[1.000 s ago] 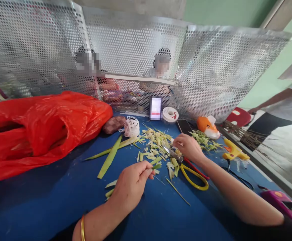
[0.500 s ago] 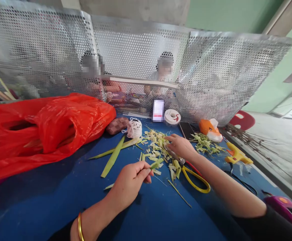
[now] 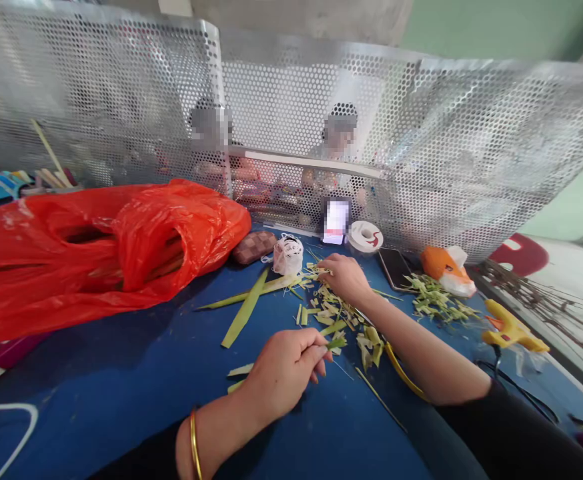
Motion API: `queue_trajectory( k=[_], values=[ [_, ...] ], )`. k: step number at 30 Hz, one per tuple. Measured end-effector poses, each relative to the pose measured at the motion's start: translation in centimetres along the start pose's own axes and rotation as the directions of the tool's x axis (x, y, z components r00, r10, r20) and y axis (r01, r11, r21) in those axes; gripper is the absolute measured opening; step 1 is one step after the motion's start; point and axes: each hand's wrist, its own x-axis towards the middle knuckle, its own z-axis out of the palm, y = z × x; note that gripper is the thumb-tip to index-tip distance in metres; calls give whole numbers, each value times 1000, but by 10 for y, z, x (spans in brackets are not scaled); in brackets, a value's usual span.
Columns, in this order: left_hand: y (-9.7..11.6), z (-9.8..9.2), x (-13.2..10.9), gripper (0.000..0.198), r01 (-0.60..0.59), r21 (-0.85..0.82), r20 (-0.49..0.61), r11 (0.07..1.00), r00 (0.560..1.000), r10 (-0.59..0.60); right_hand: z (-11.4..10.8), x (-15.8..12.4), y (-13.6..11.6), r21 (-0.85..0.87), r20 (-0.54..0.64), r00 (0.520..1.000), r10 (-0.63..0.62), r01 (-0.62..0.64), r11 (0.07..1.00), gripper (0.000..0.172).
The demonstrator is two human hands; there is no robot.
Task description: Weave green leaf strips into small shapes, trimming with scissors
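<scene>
My left hand (image 3: 287, 367) is closed in a pinch on a small green leaf piece (image 3: 337, 343), whose end sticks out past the fingertips. Farther out, my right hand (image 3: 345, 279) reaches over a pile of chopped pale-green leaf scraps (image 3: 329, 308), fingers apart and bent down at the pile's far side; its fingertips are partly hidden among the bits. Under my right forearm lie scissors, one yellow handle (image 3: 405, 375) showing. Two long leaf strips (image 3: 245, 310) cross on the blue table (image 3: 171, 373), left of the pile.
A red plastic bag (image 3: 96, 247) fills the left side. Along the back are a checked pouch (image 3: 254, 247), white string (image 3: 288, 255), a lit phone (image 3: 336, 221), a ribbon spool (image 3: 365, 237) and a dark phone (image 3: 395, 269). A yellow glue gun (image 3: 514, 327) lies right. People sit behind the perforated metal screen (image 3: 281, 100).
The view has turned slightly left, so the scene sits farther right. My right hand has moved to the far left part of the scrap pile. The left still pinches the leaf piece.
</scene>
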Motion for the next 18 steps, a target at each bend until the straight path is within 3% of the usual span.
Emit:
queue_trajectory(
  k=[5, 9, 13, 16, 18],
  values=[
    [-6, -2, 1, 21, -11, -8, -17, 1000, 1000, 11, 14, 21, -20, 131, 4, 999, -31, 31, 991, 17],
    [-10, -3, 2, 22, -21, 1, -7, 1000, 1000, 21, 4, 14, -12, 303, -49, 996, 69, -51, 952, 17],
    [-12, -5, 2, 22, -23, 38, -7, 999, 1000, 23, -7, -1, 0, 525, -46, 989, 144, -99, 845, 17],
    [-12, -13, 5, 24, -52, 175, -135, 983, 988, 76, -16, -14, 2, 654, -22, 987, 160, -107, 749, 20],
    [-13, -22, 9, 24, -67, 350, -288, 934, 941, 175, -22, -25, -1, 712, 7, 987, 159, -116, 693, 22]
  ],
)
